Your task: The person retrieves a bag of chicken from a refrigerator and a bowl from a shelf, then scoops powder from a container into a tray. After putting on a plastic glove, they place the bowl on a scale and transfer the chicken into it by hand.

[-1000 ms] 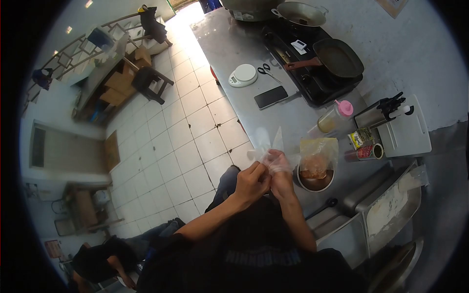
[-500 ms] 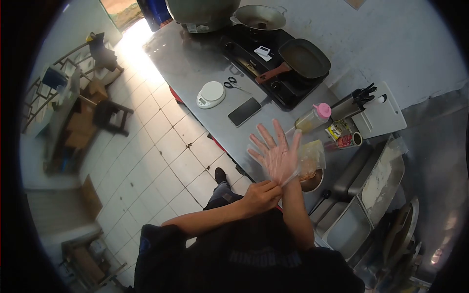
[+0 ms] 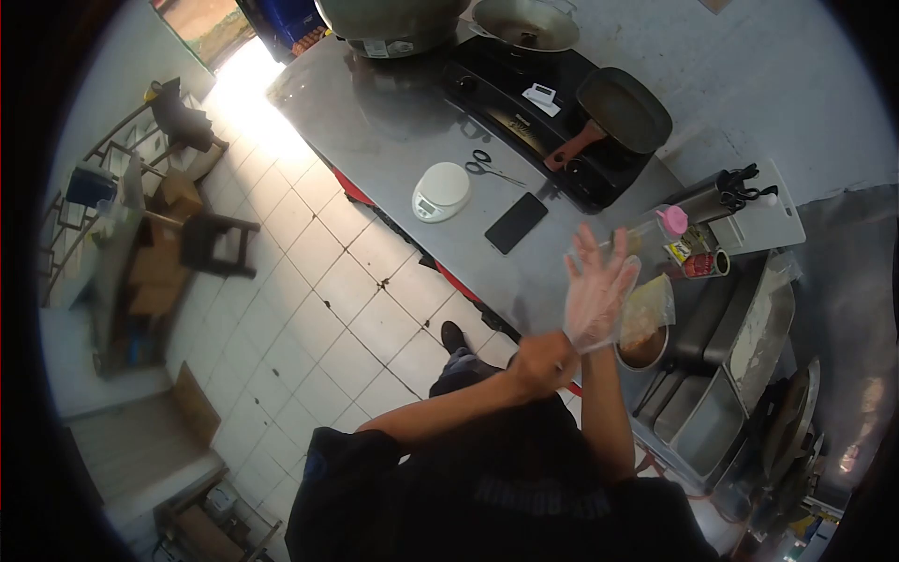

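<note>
A clear plastic glove (image 3: 592, 321) covers my right hand (image 3: 601, 286), which is raised above the counter with its fingers apart. My bare left hand (image 3: 546, 363), somewhat blurred, is closed at the glove's cuff by the right wrist. Just right of the gloved hand, a metal bowl (image 3: 663, 348) holds something brownish, with a clear plastic bag (image 3: 650, 307) over its upper side. Beyond the fingers lies a bottle with a pink cap (image 3: 671, 221), partly hidden. A black phone (image 3: 516, 224) rests on the counter to the left of the fingertips.
On the steel counter (image 3: 375, 126) are a white kitchen scale (image 3: 441, 192), scissors (image 3: 481, 161) and a black stove (image 3: 524, 117) bearing a square pan (image 3: 625, 110). A knife holder (image 3: 716, 195) and metal trays (image 3: 716, 426) stand at right. Tiled floor (image 3: 323, 309) lies left.
The view has shifted, so the counter items appear farther right. My right hand has turned and its fingers are closer together. My left hand stays at the glove's cuff.
</note>
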Demonstrator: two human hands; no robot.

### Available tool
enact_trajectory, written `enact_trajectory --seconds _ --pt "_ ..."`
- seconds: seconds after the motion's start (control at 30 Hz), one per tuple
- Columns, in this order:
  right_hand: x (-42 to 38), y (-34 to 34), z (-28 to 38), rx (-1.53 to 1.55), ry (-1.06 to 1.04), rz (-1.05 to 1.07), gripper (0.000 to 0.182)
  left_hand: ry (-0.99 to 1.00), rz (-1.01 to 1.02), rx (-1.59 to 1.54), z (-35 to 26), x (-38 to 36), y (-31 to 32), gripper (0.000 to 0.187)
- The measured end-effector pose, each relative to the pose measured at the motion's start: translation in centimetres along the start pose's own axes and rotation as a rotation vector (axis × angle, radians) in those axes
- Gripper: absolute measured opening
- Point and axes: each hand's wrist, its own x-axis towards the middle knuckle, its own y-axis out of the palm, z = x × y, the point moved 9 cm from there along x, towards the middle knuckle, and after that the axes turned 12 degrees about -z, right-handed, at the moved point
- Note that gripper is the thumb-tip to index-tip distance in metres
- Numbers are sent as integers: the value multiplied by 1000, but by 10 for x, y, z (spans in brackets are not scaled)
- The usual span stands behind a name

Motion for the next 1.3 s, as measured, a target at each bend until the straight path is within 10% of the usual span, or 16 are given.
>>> enact_trajectory --seconds 0.17,0.3,0.37,0.57,0.63,0.9,1.07,1.3 --pt "5 -51 20 -99 23 -302 45 250 619 -292 17 -1 -5 24" --pt "-25 -100 38 -234 30 -452 25 -103 152 853 216 119 -68 92" --pt "-51 -115 34 -263 50 -532 21 -196 185 883 252 165 -88 112" --pt "-108 -218 18 -977 207 -733 39 -189 331 815 298 178 -93 95" --pt "-101 -233 54 -1221 -41 -758 42 -250 218 808 291 170 -105 92" --pt "54 -272 108 -1540 49 -224 105 -304 201 551 172 82 -74 96" --pt "112 -250 64 -1517 252 309 79 -195 528 524 103 -8 69 88" --pt "96 -261 60 -1348 238 386 36 -197 414 681 116 -54 134 88"
